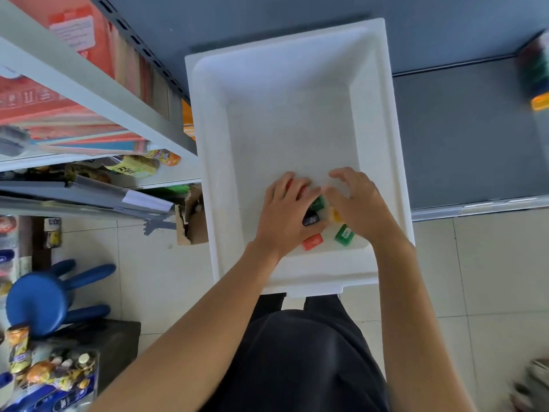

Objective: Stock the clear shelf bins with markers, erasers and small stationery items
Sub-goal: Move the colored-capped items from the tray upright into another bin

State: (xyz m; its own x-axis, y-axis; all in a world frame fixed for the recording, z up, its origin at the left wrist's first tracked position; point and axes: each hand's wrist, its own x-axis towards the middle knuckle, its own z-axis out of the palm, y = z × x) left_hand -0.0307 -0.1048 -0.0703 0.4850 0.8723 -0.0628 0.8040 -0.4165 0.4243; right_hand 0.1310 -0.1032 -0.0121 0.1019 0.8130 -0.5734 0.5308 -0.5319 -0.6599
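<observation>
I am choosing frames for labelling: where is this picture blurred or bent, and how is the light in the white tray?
Head view: motion blur smears the right edge, worst at the stacked coloured packs; wide-angle stretch skews the grey metal shelf; the white foam tray is lit evenly, with no hard shadows, and the small red block is readable.

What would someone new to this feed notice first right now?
A big white rectangular tub fills the centre, mostly bare inside. At its near end the left hand and right hand meet over a few small coloured blocks; a red-orange block and a green block lie loose by the near wall. A round blue plastic stool stands on the tiled floor at lower left.
</observation>
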